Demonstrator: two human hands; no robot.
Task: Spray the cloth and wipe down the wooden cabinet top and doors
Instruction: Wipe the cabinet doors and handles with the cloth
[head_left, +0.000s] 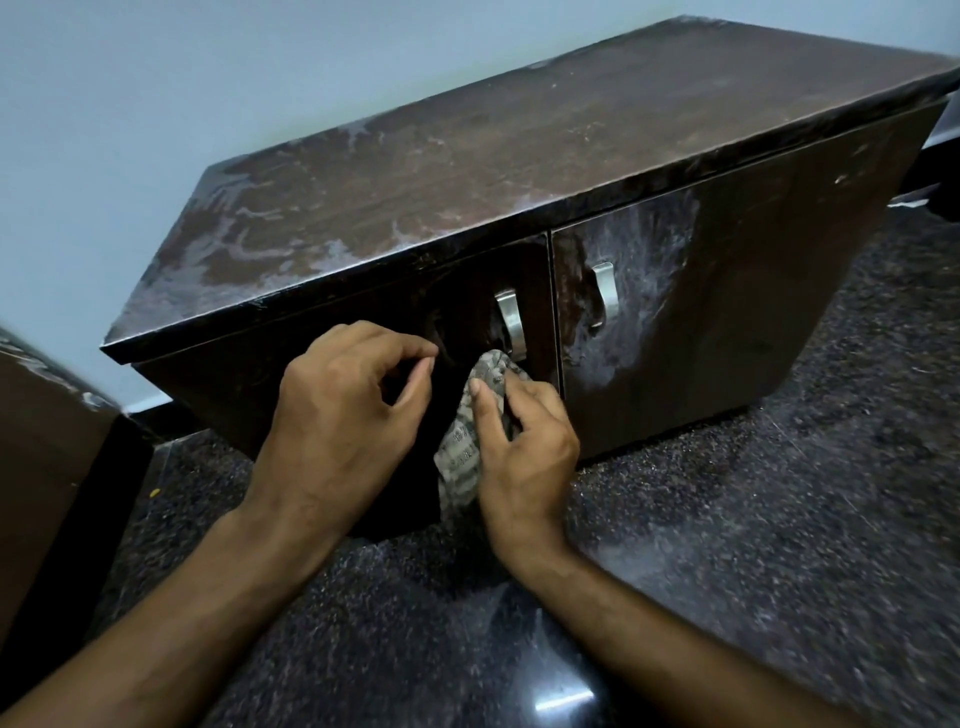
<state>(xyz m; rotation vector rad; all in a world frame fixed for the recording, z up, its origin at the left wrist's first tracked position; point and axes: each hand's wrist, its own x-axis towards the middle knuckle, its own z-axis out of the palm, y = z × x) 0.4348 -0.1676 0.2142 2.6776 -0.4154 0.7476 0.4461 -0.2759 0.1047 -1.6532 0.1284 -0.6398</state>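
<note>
A low dark wooden cabinet (519, 156) stands against a pale wall, its top streaked with whitish smears. Its left door (363, 332) looks dark and shiny; its right door (701, 291) carries white streaks around its metal handle (605, 296). My right hand (519, 447) grips a grey patterned cloth (470, 436), pressing it on the left door just below that door's metal handle (511, 322). My left hand (343, 410) hovers in front of the left door, fingers curled and pinched, holding nothing. No spray bottle is in view.
The floor (727, 519) is dark speckled polished stone with a light glare near the bottom. Another dark wooden piece of furniture (47, 467) stands at the left edge, close to the cabinet's left corner.
</note>
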